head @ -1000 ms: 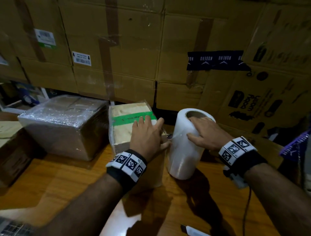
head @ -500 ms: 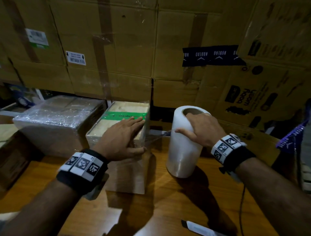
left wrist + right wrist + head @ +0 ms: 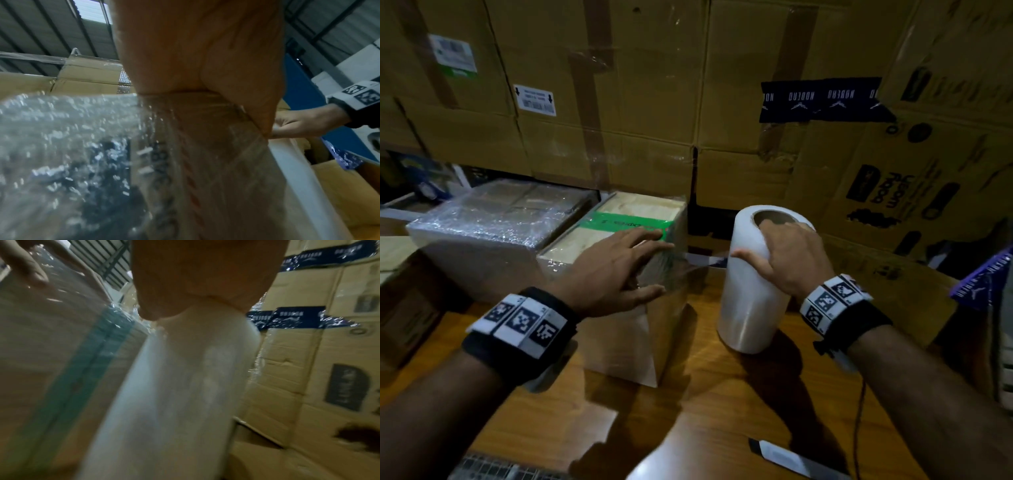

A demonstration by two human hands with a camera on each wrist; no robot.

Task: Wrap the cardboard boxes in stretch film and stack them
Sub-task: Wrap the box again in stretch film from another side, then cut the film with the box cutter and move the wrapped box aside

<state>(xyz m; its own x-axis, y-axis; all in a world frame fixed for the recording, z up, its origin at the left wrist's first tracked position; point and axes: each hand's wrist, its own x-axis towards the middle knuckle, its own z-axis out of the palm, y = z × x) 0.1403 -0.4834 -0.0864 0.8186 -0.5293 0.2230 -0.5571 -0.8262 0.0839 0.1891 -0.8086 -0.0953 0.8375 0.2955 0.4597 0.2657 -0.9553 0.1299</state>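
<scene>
The left hand point(image 3: 608, 270) lay flat on the top near corner of the cardboard box point(image 3: 619, 308), fingers straight and spread across the green tape band point(image 3: 626, 222), thumb down the near side. That box stood on the wooden table point(image 3: 722, 411), touching a film-wrapped box point(image 3: 493, 233) on its left. Just to its right the stretch film roll point(image 3: 751, 291) stood upright, apart from the box. The right hand point(image 3: 789, 260) sat on top of the roll, fingers curled over the rim toward the core hole, thumb stretched out across the roll's side. A sheet of stretch film point(image 3: 688, 265) ran taut from roll to box corner. From the right wrist view it looked like film already covered the box's side, though blur made that hard to call. A wall of stacked cartons point(image 3: 619, 85) rose behind. A white marker-like object point(image 3: 791, 459) lay near the table's front edge.
</scene>
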